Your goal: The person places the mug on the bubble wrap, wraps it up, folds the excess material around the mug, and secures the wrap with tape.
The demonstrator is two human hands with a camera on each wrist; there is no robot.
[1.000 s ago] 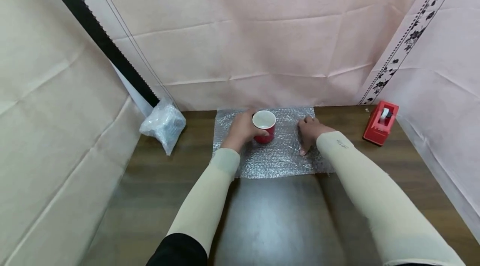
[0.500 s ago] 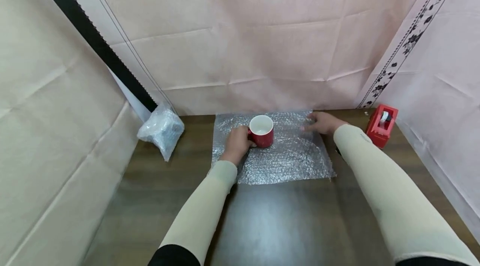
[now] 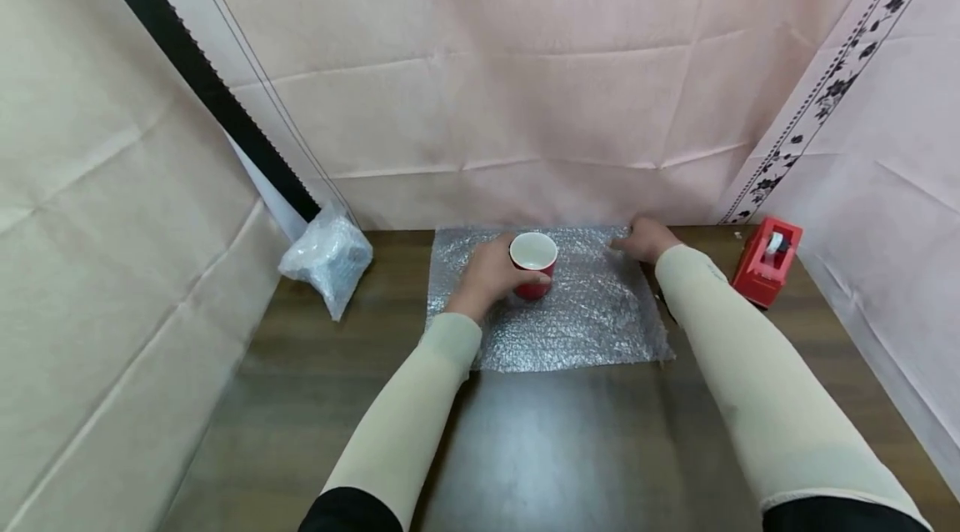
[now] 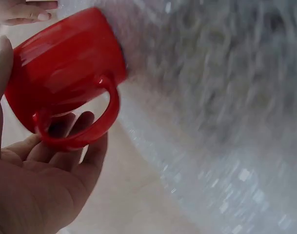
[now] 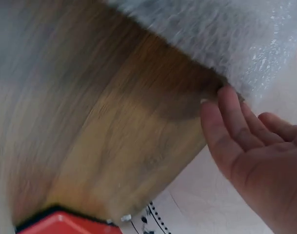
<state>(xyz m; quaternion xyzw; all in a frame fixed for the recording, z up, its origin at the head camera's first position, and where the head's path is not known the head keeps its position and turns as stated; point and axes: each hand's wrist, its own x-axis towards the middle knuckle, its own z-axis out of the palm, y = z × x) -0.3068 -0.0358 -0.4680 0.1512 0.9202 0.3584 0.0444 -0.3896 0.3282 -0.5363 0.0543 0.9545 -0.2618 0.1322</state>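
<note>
Fingers of the left hand, earlier at the handle, now curl round the red mug.

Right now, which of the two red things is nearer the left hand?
The mug, which the left hand holds; the tape dispenser sits apart, past the right hand.
</note>
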